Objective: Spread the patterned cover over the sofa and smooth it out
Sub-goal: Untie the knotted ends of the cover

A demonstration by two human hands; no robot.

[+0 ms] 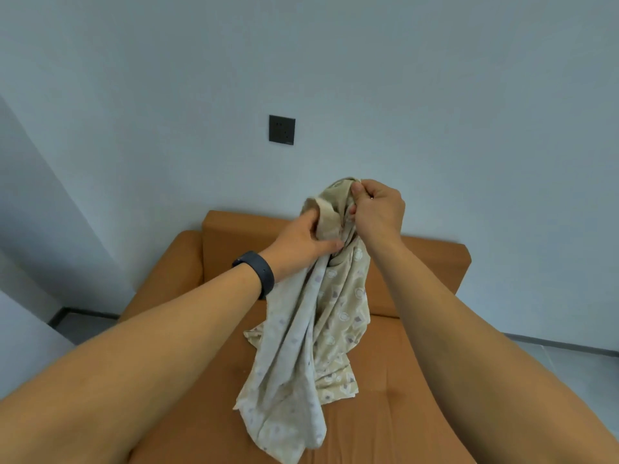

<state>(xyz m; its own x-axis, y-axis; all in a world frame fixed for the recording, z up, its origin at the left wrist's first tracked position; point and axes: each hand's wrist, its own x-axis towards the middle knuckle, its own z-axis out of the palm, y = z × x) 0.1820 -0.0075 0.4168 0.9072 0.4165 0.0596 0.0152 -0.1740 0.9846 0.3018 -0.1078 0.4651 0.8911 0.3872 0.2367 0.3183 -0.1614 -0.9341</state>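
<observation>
Holding the patterned cover (321, 316) bunched up above the sofa (418, 363), both hands work at its top end, high over the seat and in front of the backrest

Head view, only view available:
- Left hand (298, 244): fingers and thumb curled into a fold of the cover just below its topmost bunch; grip closed on cloth. Dark wristband (258, 272) on this wrist
- Right hand (378, 209): fist-like, thumb and fingers pinching the uppermost part of the cover, slightly higher than the left hand and just beside it; closed on cloth
- Cover: hangs from the two hands as a twisted column down the middle of the sofa; lower end pools on the seat cushion, touching it. Not opened out anywhere
- Sofa: orange-brown, backrest against the wall, left armrest visible; seat bare either side of the hanging cloth
- Dark wall socket (282, 129) on the wall above the sofa's backrest, well apart from the hands

Judgement: hands sit close together at the top probably to find an edge or corner, letting gravity untangle the rest. Spreading not begun; smoothing still to come. Next likely need: hands apart along one edge
</observation>
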